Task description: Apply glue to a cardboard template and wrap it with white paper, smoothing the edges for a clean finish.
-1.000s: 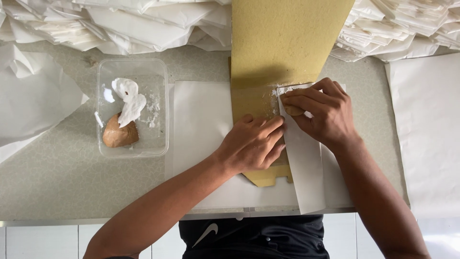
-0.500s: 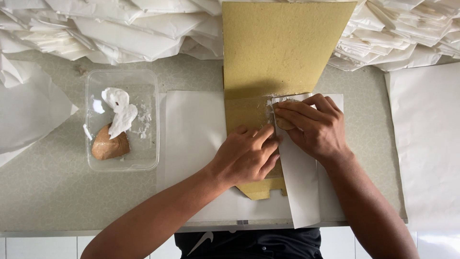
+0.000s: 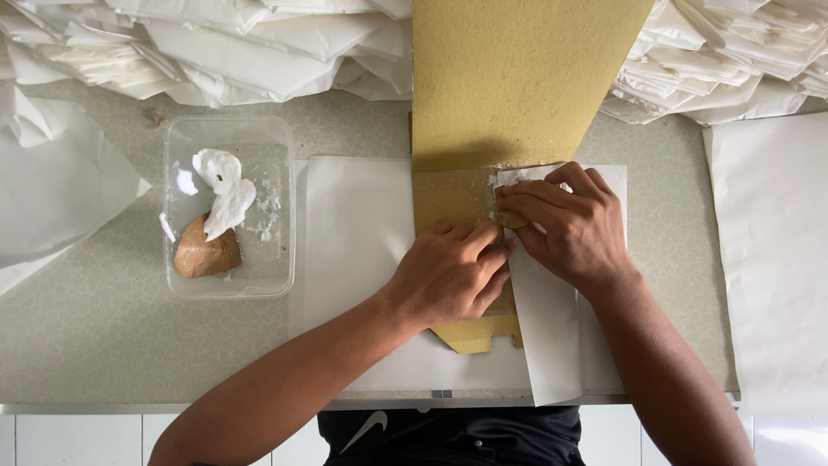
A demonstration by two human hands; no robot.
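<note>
A long tan cardboard piece lies on a white sheet and reaches away from me. A white paper strip is folded along its right edge. My left hand has its fingers curled and pins the strip's edge onto the cardboard. My right hand is closed around a small tan pad and presses it at the strip's top corner, where wet white paste shows. The two hands touch at the fingertips.
A clear plastic tub at the left holds white paste and a brown lump. Piles of folded white paper fill the back of the counter. Another white sheet lies at the right. The counter's front edge is near my body.
Both hands stay on the cardboard and strip. My right hand has drawn slightly down and in towards my left. The view has shifted a little.
</note>
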